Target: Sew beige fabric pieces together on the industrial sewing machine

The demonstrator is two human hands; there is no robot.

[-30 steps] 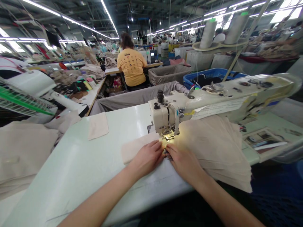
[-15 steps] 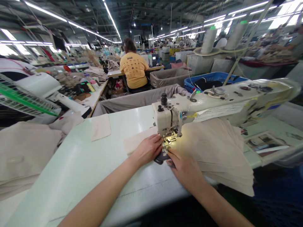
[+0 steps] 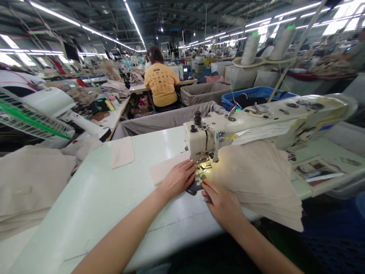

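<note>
A sewing machine head (image 3: 199, 142) stands over the pale table, its lamp lighting the presser foot (image 3: 205, 166). My left hand (image 3: 180, 176) lies just left of the foot, its fingers together and pressed on a beige fabric piece (image 3: 161, 170). Right of the needle area, my right hand (image 3: 224, 203) has its fingers bent, with the fingertips at the edge of the machine's plate. A small dark object (image 3: 207, 198) shows under those fingers; its kind is unclear. Beside the right hand, a stack of beige fabric pieces (image 3: 256, 175) fans out under the machine arm.
A small beige cloth piece (image 3: 122, 152) lies farther left on the table (image 3: 128, 201). More beige fabric (image 3: 31, 175) is piled at far left, near a white fan (image 3: 48, 102). Behind the machine are a grey cloth-lined bin (image 3: 162, 121), a blue basket (image 3: 256, 93) and a seated person (image 3: 161, 83).
</note>
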